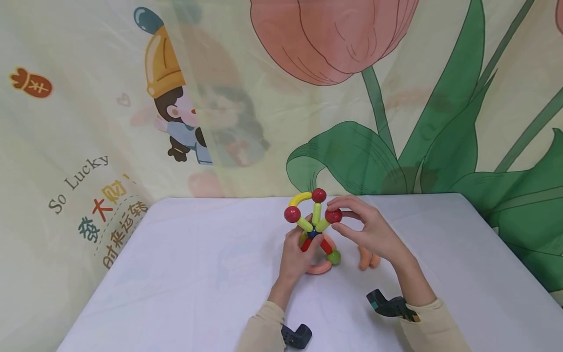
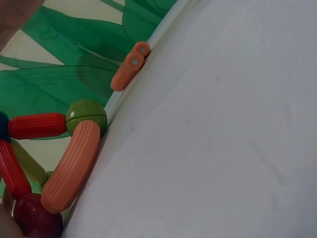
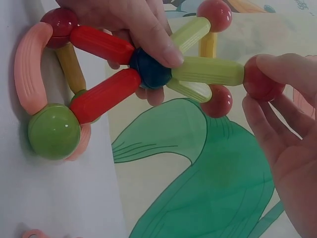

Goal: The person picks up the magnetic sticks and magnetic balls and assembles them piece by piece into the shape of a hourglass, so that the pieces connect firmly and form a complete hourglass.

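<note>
I see the magnetic rod-and-ball structure (image 1: 314,230) standing near the middle of the white table (image 1: 198,274), toward the far side, with bare cloth open on both flanks and in front; behind it the table edge meets the printed backdrop (image 1: 396,98), so there is less room that way. My left hand (image 1: 296,256) comes up from below, and the right wrist view shows what the head view hides: its thumb and fingers pinch the dark blue centre ball (image 3: 150,68), where the red rods (image 3: 101,44) and the yellow-green rods (image 3: 208,71) meet. My right hand (image 1: 367,230) reaches in from the right with the palm turned toward the structure, and its thumb and fingertips pinch the red ball (image 3: 260,79) at the tip of one yellow-green rod. The head view alone shows the curved yellow rod (image 1: 300,198) arching between the two upper red balls. At the base, a green ball (image 3: 53,131) and curved pink-orange rods (image 3: 29,67) rest on the cloth. The left wrist view shows two spare orange rods (image 2: 130,67) lying side by side on the table, apart from the base; in the head view they sit just right of the structure, partly under my right hand.
</note>
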Action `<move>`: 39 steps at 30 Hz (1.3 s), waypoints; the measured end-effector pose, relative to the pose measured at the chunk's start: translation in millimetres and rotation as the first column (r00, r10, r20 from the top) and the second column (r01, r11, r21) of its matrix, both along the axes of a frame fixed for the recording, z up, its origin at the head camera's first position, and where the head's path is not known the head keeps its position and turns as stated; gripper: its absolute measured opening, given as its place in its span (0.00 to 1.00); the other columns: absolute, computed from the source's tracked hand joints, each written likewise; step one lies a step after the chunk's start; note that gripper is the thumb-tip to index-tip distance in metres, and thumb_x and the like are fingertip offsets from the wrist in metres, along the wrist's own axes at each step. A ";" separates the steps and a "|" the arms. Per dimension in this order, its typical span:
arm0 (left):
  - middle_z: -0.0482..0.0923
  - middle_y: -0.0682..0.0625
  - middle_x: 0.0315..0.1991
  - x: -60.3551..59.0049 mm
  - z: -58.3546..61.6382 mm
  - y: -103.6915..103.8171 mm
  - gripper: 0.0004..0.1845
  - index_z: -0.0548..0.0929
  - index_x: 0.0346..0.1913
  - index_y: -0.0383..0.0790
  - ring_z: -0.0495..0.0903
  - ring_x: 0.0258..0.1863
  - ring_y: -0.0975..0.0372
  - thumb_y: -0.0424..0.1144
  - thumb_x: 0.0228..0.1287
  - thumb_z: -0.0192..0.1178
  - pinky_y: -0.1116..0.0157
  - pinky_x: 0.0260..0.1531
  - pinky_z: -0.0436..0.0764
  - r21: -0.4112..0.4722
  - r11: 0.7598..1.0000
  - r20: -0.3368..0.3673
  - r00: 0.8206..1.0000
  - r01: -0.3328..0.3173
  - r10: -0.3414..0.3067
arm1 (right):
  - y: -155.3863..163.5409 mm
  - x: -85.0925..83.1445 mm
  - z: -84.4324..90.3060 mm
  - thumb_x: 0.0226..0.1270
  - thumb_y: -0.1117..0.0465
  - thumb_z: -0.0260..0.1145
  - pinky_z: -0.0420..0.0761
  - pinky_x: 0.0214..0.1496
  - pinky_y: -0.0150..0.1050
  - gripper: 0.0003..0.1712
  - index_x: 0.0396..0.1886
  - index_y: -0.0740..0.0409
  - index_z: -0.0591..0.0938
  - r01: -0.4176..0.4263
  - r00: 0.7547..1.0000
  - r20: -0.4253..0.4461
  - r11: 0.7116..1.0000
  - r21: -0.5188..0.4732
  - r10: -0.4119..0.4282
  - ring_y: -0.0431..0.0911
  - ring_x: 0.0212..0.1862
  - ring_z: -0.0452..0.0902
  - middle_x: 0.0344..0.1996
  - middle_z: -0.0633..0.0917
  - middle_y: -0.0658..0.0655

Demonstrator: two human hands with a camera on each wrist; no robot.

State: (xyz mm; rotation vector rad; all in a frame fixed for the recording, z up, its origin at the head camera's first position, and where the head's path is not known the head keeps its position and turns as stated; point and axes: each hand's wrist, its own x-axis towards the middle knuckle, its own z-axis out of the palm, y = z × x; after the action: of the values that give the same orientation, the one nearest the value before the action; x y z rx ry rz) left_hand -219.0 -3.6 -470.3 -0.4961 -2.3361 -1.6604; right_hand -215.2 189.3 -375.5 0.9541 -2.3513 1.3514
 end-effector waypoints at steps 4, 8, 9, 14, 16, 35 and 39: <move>0.78 0.56 0.56 0.2 1.0 3.1 0.27 0.70 0.65 0.56 0.70 0.59 0.59 0.52 0.62 0.60 0.47 0.60 0.65 0.017 0.999 0.031 0.999 -0.039 0.039 | -2.7 0.6 0.0 0.53 0.72 0.70 0.75 0.53 0.25 0.28 0.55 0.53 0.77 -0.010 1.000 -0.004 1.000 -0.005 0.010 0.34 0.58 0.70 0.54 0.77 0.54; 0.79 0.56 0.55 0.1 1.5 6.3 0.26 0.72 0.63 0.55 0.72 0.58 0.59 0.52 0.62 0.61 0.47 0.61 0.64 0.031 0.997 0.034 0.997 -0.073 0.072 | -6.4 1.2 0.3 0.53 0.72 0.70 0.76 0.53 0.26 0.28 0.55 0.54 0.77 -0.019 1.000 -0.007 1.000 -0.012 0.019 0.35 0.58 0.69 0.55 0.76 0.54; 0.79 0.55 0.55 -0.2 1.5 7.1 0.26 0.72 0.63 0.54 0.72 0.59 0.59 0.52 0.62 0.61 0.47 0.61 0.64 0.036 0.996 0.030 0.997 -0.077 0.076 | -7.1 1.3 0.4 0.53 0.72 0.70 0.76 0.53 0.26 0.28 0.55 0.53 0.77 -0.017 1.000 -0.007 1.000 -0.013 0.017 0.36 0.58 0.70 0.55 0.76 0.53; 0.80 0.55 0.53 -0.4 1.6 9.8 0.25 0.73 0.62 0.53 0.72 0.59 0.59 0.51 0.62 0.60 0.47 0.61 0.66 0.058 0.994 0.021 0.996 -0.090 0.089 | -7.3 0.1 0.8 0.53 0.71 0.71 0.79 0.51 0.30 0.29 0.56 0.53 0.76 -0.014 1.000 -0.011 1.000 -0.006 0.014 0.38 0.57 0.71 0.55 0.76 0.53; 0.80 0.55 0.53 -0.1 2.1 10.7 0.25 0.73 0.62 0.53 0.72 0.59 0.59 0.51 0.62 0.60 0.47 0.60 0.67 0.061 0.994 0.022 0.996 -0.091 0.090 | -5.8 -0.2 0.8 0.53 0.71 0.71 0.79 0.51 0.31 0.30 0.57 0.52 0.75 -0.020 1.000 -0.008 1.000 0.003 0.020 0.38 0.58 0.70 0.56 0.76 0.53; 0.78 0.57 0.53 0.5 -0.5 11.5 0.24 0.72 0.62 0.57 0.72 0.59 0.61 0.51 0.62 0.60 0.52 0.59 0.72 0.067 0.994 0.072 0.994 -0.089 0.084 | 16.1 -1.6 0.2 0.66 0.65 0.61 0.77 0.51 0.30 0.21 0.59 0.52 0.73 0.082 0.994 0.068 0.992 0.092 -0.089 0.40 0.49 0.78 0.50 0.81 0.52; 0.78 0.57 0.53 0.6 -1.3 11.7 0.24 0.72 0.62 0.57 0.72 0.59 0.60 0.51 0.62 0.60 0.51 0.58 0.72 0.068 0.993 0.081 0.993 -0.095 0.090 | 22.9 -2.7 -0.1 0.67 0.63 0.60 0.77 0.51 0.31 0.19 0.58 0.54 0.73 0.082 0.987 0.123 0.986 0.143 -0.100 0.41 0.49 0.79 0.49 0.82 0.52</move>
State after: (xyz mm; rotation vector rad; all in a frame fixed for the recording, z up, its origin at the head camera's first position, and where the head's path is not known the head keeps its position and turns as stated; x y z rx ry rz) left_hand -218.4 8.1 -471.6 -0.3091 -2.3056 -1.7428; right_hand -217.9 212.2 -375.6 0.8054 -2.5808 1.2664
